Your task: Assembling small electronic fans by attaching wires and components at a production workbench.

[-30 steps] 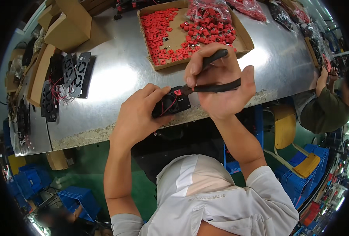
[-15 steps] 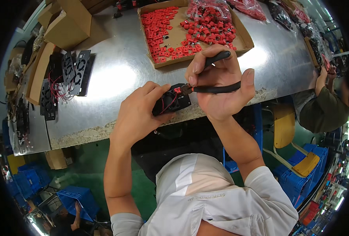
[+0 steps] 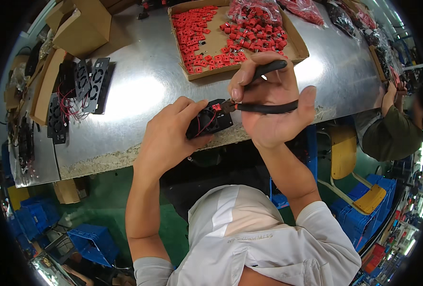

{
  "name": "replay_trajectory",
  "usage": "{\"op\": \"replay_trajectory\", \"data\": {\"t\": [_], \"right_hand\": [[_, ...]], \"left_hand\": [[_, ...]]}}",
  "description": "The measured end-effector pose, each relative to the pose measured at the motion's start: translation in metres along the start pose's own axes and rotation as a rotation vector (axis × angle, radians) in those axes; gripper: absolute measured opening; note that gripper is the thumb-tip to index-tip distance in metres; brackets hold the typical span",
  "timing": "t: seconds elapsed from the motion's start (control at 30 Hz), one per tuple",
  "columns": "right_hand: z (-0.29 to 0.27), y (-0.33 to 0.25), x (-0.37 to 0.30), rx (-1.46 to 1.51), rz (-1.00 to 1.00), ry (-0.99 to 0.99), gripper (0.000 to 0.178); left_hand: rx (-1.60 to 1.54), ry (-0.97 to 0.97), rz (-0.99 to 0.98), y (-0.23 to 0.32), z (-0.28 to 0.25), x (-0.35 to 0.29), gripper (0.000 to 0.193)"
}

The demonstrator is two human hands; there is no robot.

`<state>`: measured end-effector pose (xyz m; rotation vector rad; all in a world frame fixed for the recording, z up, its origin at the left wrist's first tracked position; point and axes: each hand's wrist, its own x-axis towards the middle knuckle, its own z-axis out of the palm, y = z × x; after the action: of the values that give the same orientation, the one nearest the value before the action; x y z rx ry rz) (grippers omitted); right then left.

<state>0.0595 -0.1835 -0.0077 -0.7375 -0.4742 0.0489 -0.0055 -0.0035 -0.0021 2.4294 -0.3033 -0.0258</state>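
Note:
My left hand is closed around a black fan panel, holding it at the metal table's front edge. A small red plastic part sits on the panel, and thin red wires run beside it. In my right hand is a pair of pliers with black handles, which are spread apart. The pliers' jaws point left and meet the panel close to the red part; whether they grip anything is too small to tell.
A shallow cardboard tray with many red parts lies beyond my hands. More fan panels with red wires lie at left, near a cardboard box. Plastic bags line the far right. Another person works at right beside a yellow chair.
The pliers and my right hand have shifted slightly right, their handles a little wider apart. My left hand still holds the fan panel in nearly the same place.

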Motion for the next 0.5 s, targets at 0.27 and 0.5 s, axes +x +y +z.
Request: {"op": "replay_trajectory", "data": {"t": [0.27, 0.5], "right_hand": [[0.0002, 0.0003, 0.0011, -0.018, -0.011, -0.004, 0.085], [-0.0016, 0.0023, 0.0014, 0.029, -0.007, -0.022, 0.084]], "left_hand": [[-0.006, -0.018, 0.003, 0.0014, -0.0009, 0.0012, 0.059], [-0.008, -0.017, -0.009, 0.0016, -0.0012, 0.0003, 0.059]]}}
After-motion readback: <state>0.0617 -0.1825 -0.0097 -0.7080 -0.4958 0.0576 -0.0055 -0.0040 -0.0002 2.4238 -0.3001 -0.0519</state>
